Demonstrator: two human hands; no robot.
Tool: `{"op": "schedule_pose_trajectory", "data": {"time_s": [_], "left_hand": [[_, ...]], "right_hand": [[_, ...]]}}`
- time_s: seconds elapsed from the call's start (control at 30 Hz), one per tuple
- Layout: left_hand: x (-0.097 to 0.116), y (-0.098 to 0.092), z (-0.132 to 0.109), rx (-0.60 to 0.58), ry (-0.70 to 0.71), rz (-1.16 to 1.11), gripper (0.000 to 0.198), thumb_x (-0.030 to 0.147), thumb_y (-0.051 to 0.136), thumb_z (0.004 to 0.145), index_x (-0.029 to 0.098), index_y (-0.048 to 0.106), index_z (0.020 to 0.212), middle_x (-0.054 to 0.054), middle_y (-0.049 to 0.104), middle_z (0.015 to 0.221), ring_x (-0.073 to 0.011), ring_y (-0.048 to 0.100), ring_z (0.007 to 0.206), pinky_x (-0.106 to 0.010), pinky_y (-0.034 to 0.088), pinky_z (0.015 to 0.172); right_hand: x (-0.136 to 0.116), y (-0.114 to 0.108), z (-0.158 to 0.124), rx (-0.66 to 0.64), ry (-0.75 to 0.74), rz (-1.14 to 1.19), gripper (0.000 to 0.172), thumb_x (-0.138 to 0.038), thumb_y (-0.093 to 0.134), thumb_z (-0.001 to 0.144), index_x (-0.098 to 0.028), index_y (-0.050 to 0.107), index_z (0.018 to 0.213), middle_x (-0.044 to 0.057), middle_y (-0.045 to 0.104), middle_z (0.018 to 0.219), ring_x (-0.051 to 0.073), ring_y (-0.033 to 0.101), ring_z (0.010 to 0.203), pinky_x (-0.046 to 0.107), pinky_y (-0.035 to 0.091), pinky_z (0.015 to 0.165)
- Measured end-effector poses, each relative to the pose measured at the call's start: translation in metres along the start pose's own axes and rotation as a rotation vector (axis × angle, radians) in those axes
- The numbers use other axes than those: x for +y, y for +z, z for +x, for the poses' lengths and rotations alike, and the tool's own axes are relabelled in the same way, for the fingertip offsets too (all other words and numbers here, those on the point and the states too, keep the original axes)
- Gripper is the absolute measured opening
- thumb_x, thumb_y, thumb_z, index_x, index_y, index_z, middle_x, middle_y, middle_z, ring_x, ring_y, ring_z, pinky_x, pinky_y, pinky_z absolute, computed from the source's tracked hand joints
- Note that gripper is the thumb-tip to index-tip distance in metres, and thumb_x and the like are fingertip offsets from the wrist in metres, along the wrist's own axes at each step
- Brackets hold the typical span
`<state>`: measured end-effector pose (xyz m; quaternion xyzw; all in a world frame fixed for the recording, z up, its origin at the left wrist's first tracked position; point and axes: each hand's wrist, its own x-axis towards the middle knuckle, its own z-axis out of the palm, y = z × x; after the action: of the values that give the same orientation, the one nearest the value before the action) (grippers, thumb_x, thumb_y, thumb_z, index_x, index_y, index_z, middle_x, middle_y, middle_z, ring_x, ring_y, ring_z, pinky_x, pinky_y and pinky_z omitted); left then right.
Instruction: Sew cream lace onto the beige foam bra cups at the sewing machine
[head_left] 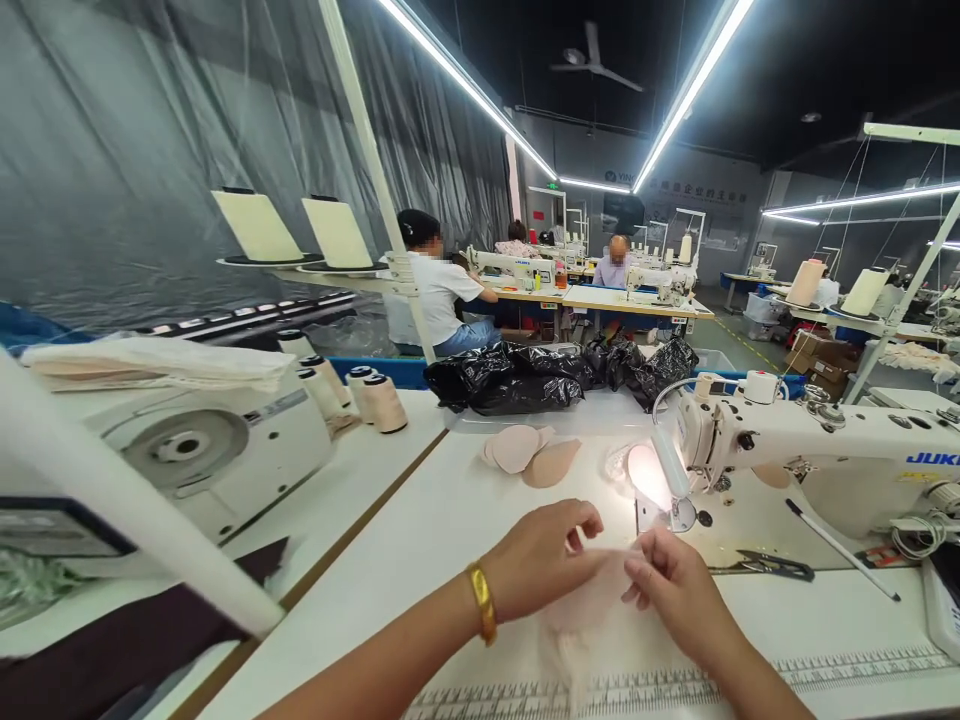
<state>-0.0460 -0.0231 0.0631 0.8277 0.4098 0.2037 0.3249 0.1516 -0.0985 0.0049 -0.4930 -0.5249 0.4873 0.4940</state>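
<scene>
A pale, sheer fabric piece (pixel 589 610) hangs between my hands above the white table, its lower part blurred. My right hand (pixel 671 580) pinches its upper edge between thumb and fingertips. My left hand (pixel 544 560), with a gold bracelet at the wrist, has its thumb along the same edge. The index finger curls above with a gap, and the lower fingers are hidden. Just beyond my hands, a light shines on a beige cup piece (pixel 649 475) at the needle area of a white sewing machine (pixel 817 440). More beige cup pieces (pixel 551 463) lie to the left.
Black thread snips (pixel 772 564) and a white pen-like stick (pixel 844 550) lie right of my hands. A ruler strip (pixel 660 690) runs along the front edge. Black plastic bags (pixel 510 378) line the back. Thread cones (pixel 384 403) and another machine (pixel 217 450) stand left. Co-workers sit beyond.
</scene>
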Motion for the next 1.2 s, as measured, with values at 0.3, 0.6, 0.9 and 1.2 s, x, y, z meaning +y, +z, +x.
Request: {"op": "schedule_pose_trajectory", "data": {"time_s": [0.3,0.6,0.9,1.2], "left_hand": [[0.015,-0.016,0.024,-0.526,0.144,-0.221,0.028,0.041,0.077,0.066,0.024,0.058,0.078,0.004,0.056,0.072,-0.0170,0.050,0.067,-0.026,0.039,0.061],[-0.017,0.003,0.009,0.233,0.727,0.576,0.015,0.013,0.052,0.090,0.021,0.049,0.078,-0.001,0.056,0.071,-0.0185,0.045,0.063,-0.033,0.033,0.064],[-0.016,0.046,0.044,-0.048,0.820,0.754,0.024,0.001,0.064,0.079,0.020,0.050,0.073,-0.002,0.058,0.074,-0.0203,0.051,0.069,-0.036,0.038,0.067],[-0.028,0.070,0.045,0.070,0.756,0.653,0.023,0.006,0.050,0.093,0.018,0.054,0.074,-0.006,0.059,0.084,-0.0215,0.052,0.078,-0.037,0.039,0.071]], "right_hand": [[-0.031,-0.015,-0.012,-0.058,-0.290,-0.483,0.018,-0.040,0.060,0.097,-0.024,0.065,0.089,0.001,0.071,0.070,0.019,0.065,0.064,0.029,0.045,0.063],[-0.005,-0.030,0.009,0.094,-0.770,-0.937,0.032,-0.009,0.046,0.098,-0.028,0.071,0.107,0.008,0.075,0.106,0.024,0.068,0.091,0.033,0.050,0.077],[0.018,-0.076,0.031,-0.254,-0.552,-0.942,0.032,-0.018,0.042,0.103,-0.027,0.072,0.097,0.002,0.074,0.098,0.020,0.065,0.088,0.030,0.048,0.076],[0.011,-0.097,0.024,-0.284,-0.649,-1.133,0.040,-0.007,0.042,0.099,-0.028,0.072,0.114,0.008,0.069,0.099,0.022,0.054,0.089,0.035,0.046,0.077]]}}
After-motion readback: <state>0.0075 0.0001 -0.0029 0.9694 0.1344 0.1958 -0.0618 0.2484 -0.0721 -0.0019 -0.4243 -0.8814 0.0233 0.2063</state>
